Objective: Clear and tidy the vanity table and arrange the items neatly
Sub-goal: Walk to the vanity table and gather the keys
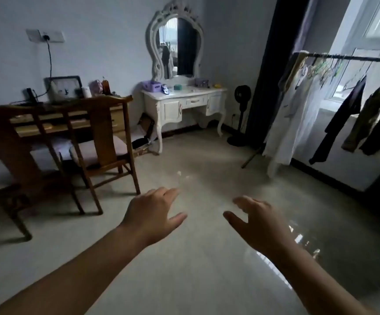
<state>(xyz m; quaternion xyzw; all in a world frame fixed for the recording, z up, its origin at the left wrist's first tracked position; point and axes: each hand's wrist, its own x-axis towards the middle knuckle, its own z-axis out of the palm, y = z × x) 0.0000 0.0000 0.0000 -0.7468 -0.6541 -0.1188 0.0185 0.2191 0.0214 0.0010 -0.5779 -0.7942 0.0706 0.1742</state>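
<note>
The white vanity table [193, 101] stands against the far wall, under an ornate oval mirror [176, 44]. On its top sit a purple basket [152, 86] at the left, a small blue-and-white item [165, 89], a green box [178, 87] and a second purple container [201, 82] at the right. My left hand [153, 215] and my right hand [258, 223] are stretched out low over the floor, far short of the table. Both hold nothing and their fingers are spread.
Two wooden chairs [98, 142] and a cluttered wooden desk [54, 110] fill the left side. A black standing fan [241, 114] is right of the vanity. A clothes rack [348, 98] with hanging garments lines the right by the window. Tiled floor [198, 169] lies between.
</note>
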